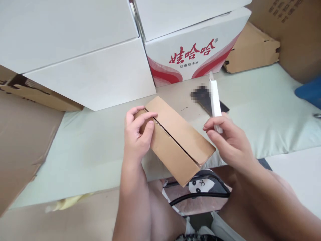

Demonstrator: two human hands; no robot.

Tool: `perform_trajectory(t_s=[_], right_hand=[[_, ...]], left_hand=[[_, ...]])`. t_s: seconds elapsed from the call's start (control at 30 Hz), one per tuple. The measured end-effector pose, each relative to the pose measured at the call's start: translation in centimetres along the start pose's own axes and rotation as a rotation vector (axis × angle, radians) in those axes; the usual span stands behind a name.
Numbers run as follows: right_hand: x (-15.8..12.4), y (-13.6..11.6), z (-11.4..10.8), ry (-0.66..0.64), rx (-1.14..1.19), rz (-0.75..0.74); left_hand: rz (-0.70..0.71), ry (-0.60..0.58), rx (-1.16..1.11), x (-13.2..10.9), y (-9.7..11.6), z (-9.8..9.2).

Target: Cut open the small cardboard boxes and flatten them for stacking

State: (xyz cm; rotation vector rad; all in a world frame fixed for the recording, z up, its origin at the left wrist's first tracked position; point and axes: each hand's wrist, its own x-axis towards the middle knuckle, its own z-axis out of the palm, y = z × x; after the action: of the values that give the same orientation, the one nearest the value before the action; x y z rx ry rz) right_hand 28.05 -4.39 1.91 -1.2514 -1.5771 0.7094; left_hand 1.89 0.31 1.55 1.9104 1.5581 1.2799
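A small brown cardboard box is tilted near the front edge of the cloth-covered surface, a dark slit running along the seam between its two flaps. My left hand grips the far left end of this box, thumb and fingers over the flaps by the seam. Right of the box, my right hand is closed around the lower end of a white box cutter. The cutter points up and away, with what looks like its blade at the tip, apart from the box. Behind it lies a dark phone, partly blurred out.
White cartons are stacked at the back, beside a white carton with red lettering. Brown cardboard boxes stand at the back right. A large brown carton is at the left, and a blue object at the right edge.
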Motion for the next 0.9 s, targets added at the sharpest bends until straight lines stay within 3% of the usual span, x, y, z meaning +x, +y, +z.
perform_trajectory(t_s=[0.17,0.33,0.63,0.77,0.9], right_hand=[[0.1,-0.3,0.0,-0.116,0.014,-0.059],[0.1,-0.1,0.2,-0.174,0.055,-0.051],[-0.6,-0.7,0.7,-0.250,0.181,0.098],[-1.1,-0.4,1.0,-0.159,0.231,0.136],[-1.3,-0.1,1.3,0.088,0.252,0.006]], left_hand=[[-0.019,-0.064,-0.033,0.3,0.1,-0.9],[-0.034,-0.048,-0.060,0.6,-0.4,-1.4],[0.018,-0.043,-0.087,0.5,-0.8,-1.6],[0.033,-0.016,-0.088,0.5,-1.1,-1.2],[0.035,-0.031,-0.107,0.6,-1.2,-1.0]])
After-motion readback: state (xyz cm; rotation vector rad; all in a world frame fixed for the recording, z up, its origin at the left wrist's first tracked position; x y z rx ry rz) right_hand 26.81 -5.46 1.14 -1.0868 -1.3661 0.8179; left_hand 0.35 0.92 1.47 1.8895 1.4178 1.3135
